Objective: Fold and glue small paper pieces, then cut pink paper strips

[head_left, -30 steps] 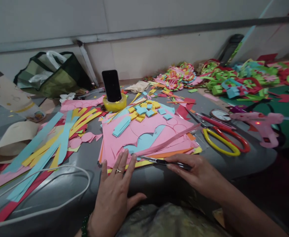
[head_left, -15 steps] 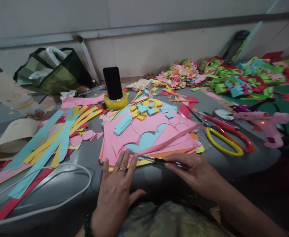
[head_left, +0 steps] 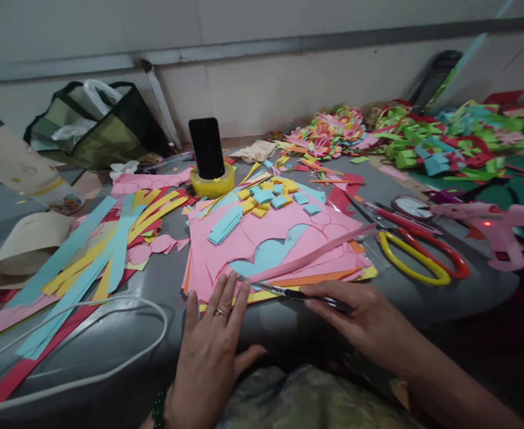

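Note:
My left hand (head_left: 214, 345) lies flat with fingers spread on the near left edge of a stack of coloured paper; a ring is on one finger. My right hand (head_left: 355, 310) grips a slim craft knife (head_left: 288, 292) with a dark handle. Its thin metal tip points left and rests on the paper close to my left fingertips. The top pink sheet (head_left: 212, 262) has curved cut-outs showing blue paper (head_left: 266, 253) beneath. A loose pink strip (head_left: 310, 253) slants across the stack. Folded yellow and blue paper pieces (head_left: 262, 196) lie at its far side.
Scissors (head_left: 416, 259) and a pink glue gun (head_left: 489, 226) with a lit red light lie right. A phone (head_left: 207, 149) stands in a yellow tape roll (head_left: 212, 182). Paper strips (head_left: 83, 256) and a white cable (head_left: 161, 333) lie left. Paper flowers (head_left: 328, 131) are heaped behind.
The view has shifted slightly, so things on the right appear farther right. My right hand and the knife appear slightly farther right in view; my left hand stays pressed on the paper.

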`<state>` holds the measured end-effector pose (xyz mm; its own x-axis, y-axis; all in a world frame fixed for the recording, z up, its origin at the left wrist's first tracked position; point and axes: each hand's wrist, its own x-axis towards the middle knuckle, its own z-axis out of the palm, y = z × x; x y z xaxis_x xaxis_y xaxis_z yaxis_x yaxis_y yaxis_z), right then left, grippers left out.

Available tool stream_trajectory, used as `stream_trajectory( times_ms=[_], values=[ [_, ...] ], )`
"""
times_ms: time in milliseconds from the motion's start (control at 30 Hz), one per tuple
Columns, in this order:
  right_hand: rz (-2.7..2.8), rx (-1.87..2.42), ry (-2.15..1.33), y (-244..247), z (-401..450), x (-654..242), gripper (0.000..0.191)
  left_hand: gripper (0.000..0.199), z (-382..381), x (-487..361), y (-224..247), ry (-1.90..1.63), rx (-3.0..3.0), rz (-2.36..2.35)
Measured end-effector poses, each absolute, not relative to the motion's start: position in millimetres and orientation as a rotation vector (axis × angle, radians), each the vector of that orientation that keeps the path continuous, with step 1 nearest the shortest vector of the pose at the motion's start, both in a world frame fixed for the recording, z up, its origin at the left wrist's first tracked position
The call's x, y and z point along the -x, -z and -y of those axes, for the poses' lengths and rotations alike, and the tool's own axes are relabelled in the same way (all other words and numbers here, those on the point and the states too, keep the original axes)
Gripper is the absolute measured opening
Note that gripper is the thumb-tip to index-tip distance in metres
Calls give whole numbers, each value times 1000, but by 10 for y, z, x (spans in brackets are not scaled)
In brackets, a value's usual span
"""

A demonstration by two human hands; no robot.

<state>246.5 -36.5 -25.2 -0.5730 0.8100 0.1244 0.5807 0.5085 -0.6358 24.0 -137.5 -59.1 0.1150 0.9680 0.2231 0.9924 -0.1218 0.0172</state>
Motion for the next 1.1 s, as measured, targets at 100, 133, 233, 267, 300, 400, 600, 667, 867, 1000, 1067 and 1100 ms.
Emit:
stream_trajectory(
  times_ms=[100,133,233,267,300,400,600,667,867,1000,1067,1100],
  values=[
    [2346,1165,-761,248,376,-2482,18,68,1378,-244,601,268,2235,1984],
    [2345,1162,-763,248,377,-2483,18,67,1378,-242,607,271,2234,1984],
    [2349,1135,-781,248,373,-2475,19,67,1382,-231,628,285,2231,1992],
    [2351,1129,-784,247,371,-2472,19,68,1384,-227,633,291,2231,1993],
    [2353,1126,-788,245,367,-2468,19,68,1385,-224,637,295,2231,1990],
    [2354,1119,-798,243,352,-2452,18,68,1387,-225,638,297,2222,1975],
    [2353,1117,-830,274,317,-2432,19,72,1383,-224,623,260,2216,1913],
    [2351,1122,-829,282,312,-2434,19,74,1389,-211,633,307,2227,1888],
    [2355,1118,-816,264,342,-2441,19,69,1402,-199,654,367,2245,1912],
    [2355,1143,-814,255,370,-2463,19,67,1401,-215,638,356,2236,1929],
    [2353,1155,-825,255,377,-2461,19,67,1400,-221,632,356,2230,1932],
    [2351,1154,-827,256,378,-2456,18,68,1399,-223,631,353,2225,1932]
  ],
)
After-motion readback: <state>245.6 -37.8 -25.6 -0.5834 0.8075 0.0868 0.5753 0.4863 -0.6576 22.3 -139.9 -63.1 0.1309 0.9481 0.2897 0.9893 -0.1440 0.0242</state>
